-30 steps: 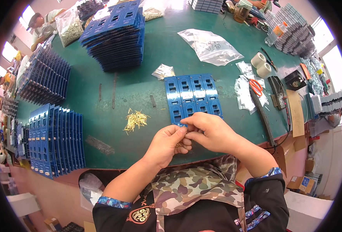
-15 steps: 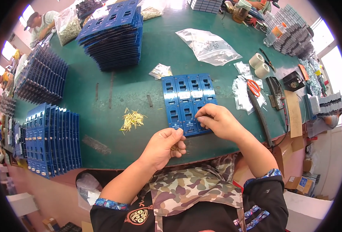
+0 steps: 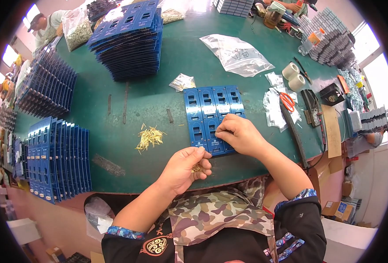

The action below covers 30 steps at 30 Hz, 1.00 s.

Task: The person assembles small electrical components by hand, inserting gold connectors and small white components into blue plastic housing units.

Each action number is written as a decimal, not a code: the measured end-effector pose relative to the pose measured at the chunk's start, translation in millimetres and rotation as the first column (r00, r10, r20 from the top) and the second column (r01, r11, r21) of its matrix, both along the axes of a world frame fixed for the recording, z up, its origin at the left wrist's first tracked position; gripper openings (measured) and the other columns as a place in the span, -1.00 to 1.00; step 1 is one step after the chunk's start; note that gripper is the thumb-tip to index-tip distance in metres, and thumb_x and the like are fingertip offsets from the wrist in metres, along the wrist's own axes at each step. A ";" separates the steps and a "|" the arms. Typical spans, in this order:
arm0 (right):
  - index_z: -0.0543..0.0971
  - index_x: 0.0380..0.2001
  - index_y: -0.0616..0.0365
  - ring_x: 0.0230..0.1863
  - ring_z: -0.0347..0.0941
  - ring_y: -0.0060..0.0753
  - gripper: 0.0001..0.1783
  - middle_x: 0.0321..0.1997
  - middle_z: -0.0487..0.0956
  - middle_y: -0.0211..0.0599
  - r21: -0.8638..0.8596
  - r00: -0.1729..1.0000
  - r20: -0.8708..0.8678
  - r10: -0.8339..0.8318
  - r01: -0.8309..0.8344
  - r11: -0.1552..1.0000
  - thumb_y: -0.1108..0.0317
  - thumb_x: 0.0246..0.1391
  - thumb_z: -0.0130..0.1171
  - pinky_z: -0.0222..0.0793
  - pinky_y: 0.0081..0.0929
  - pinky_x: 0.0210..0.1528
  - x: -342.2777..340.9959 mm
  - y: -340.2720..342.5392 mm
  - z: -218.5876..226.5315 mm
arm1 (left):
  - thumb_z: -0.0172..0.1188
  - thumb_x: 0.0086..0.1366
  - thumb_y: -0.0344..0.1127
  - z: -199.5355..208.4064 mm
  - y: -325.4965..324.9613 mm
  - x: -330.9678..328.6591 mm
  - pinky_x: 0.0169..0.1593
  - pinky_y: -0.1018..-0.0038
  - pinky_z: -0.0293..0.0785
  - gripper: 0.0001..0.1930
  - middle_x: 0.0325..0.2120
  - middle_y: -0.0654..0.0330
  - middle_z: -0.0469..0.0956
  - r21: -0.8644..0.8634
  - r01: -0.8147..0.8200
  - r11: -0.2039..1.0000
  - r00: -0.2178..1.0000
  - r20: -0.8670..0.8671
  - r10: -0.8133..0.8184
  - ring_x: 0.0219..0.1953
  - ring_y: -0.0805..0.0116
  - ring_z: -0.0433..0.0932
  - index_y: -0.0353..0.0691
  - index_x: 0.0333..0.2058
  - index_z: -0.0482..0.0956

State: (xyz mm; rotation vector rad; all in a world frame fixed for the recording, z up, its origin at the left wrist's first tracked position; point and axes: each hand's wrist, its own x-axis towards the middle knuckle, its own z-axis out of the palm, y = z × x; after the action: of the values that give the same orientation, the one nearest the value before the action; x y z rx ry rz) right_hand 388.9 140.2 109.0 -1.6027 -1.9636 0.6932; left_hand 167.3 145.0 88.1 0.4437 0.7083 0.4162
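Note:
A blue circuit board panel (image 3: 202,98) with rows of rectangular cut-outs lies flat on the green table in front of me. My left hand (image 3: 186,168) is curled at the panel's near left corner, closed around several thin brass pins (image 3: 197,168). Over the panel's near half is my right hand (image 3: 241,136), thumb and forefinger pinched just above the board; whatever is between the fingertips is too small to make out. Left of the panel sits a loose pile of similar brass pins (image 3: 150,137). A small clear bag (image 3: 182,82) rests beyond the panel's far left corner.
Tall stacks of blue boards (image 3: 128,48) stand far left, with more upright boards (image 3: 58,158) at the near left. To the right are orange-handled scissors (image 3: 287,101), white tape rolls (image 3: 296,82) and a dark strip (image 3: 294,131). A large clear bag (image 3: 237,55) lies beyond the panel.
My right hand has moved left and slightly toward the far side across the panel, still pinched. My left hand stays nearly in place with the pins.

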 end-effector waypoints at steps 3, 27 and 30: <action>0.60 -0.46 0.16 -0.30 0.48 -0.13 -0.87 -0.39 0.49 -0.24 0.005 0.999 0.031 -0.020 0.020 1.000 0.33 -0.01 0.20 0.41 -0.30 -0.24 -1.8 -0.8 -1.2 | 0.03 0.38 -0.20 -0.7 0.6 -0.1 -0.49 0.59 0.51 -0.74 -0.55 0.19 0.57 0.003 0.002 1.000 1.000 0.003 -0.002 -0.52 0.37 0.59 -0.29 -0.29 0.53; 0.61 -0.33 0.15 -0.37 0.49 -0.20 -0.81 -0.39 0.50 -0.29 0.261 0.945 0.321 0.060 -0.149 0.954 0.46 -0.11 0.26 0.42 -0.36 -0.37 -3.8 -22.0 4.7 | 0.03 0.37 -0.22 1.4 2.2 -1.2 -0.49 0.58 0.51 -0.76 -0.56 0.18 0.58 -0.015 -0.017 1.000 1.000 0.024 0.018 -0.52 0.36 0.59 -0.29 -0.30 0.53; 0.61 -0.31 0.15 -0.37 0.49 -0.22 -0.79 -0.38 0.50 -0.27 0.237 0.975 0.214 0.062 -0.114 0.965 0.45 -0.11 0.27 0.42 -0.39 -0.37 -7.1 -24.2 10.7 | 0.03 0.38 -0.20 0.3 2.3 -0.6 -0.49 0.58 0.51 -0.75 -0.56 0.18 0.57 -0.019 -0.013 1.000 0.999 0.032 0.014 -0.52 0.36 0.59 -0.28 -0.31 0.53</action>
State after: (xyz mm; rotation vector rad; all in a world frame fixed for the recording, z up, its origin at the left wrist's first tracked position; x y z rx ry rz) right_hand 381.8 115.9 119.7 -1.4896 -2.1823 0.3073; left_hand 166.7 147.3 88.4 0.4142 0.6834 0.4284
